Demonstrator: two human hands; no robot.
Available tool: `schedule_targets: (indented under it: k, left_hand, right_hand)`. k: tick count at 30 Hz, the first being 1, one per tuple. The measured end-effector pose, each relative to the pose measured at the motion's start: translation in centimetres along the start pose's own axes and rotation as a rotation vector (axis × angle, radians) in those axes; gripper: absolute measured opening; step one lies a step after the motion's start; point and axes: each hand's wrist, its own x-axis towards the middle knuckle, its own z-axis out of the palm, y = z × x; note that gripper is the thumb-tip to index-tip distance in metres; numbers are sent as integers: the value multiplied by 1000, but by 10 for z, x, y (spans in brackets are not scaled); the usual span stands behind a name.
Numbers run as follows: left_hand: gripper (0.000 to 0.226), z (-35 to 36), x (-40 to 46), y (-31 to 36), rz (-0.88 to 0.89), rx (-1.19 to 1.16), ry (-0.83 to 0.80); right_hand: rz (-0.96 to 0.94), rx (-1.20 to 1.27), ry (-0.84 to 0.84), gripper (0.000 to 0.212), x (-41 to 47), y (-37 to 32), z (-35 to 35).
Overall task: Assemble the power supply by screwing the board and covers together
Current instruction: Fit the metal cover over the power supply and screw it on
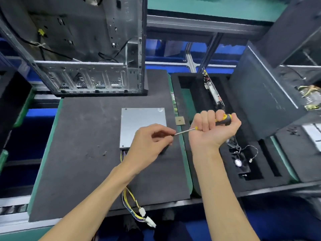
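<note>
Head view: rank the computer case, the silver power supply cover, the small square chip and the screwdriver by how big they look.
1. computer case
2. silver power supply cover, partly hidden by the left hand
3. screwdriver, mostly inside the right hand, so unsure
4. small square chip

One flat grey metal power supply [139, 122] under the left hand; one yellow-and-black screwdriver [224, 118] in the right; two white plug connectors [146, 216] nearer the wearer.

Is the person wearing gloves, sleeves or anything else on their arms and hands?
No. Both the left hand and the right hand are bare, without gloves. The forearms are uncovered as far as the picture's lower edge, so no sleeves show. No watch, ring, wrist strap or marking is visible on either.
</note>
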Motion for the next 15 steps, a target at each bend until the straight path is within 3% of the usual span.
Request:
schedule_targets:
  k: [3,9,15]
  left_hand:
    - [21,37,10,1,-15,3,-67]
    - [16,106,30,-17,-213,-31,-150]
    - [21,146,69,-55,-167,381,-88]
  right_hand:
    - [14,79,56,45,18,-36,-20]
    - [-28,128,224,42,47,-99,-78]
    - [-96,-6,332,47,79,-141,-129]
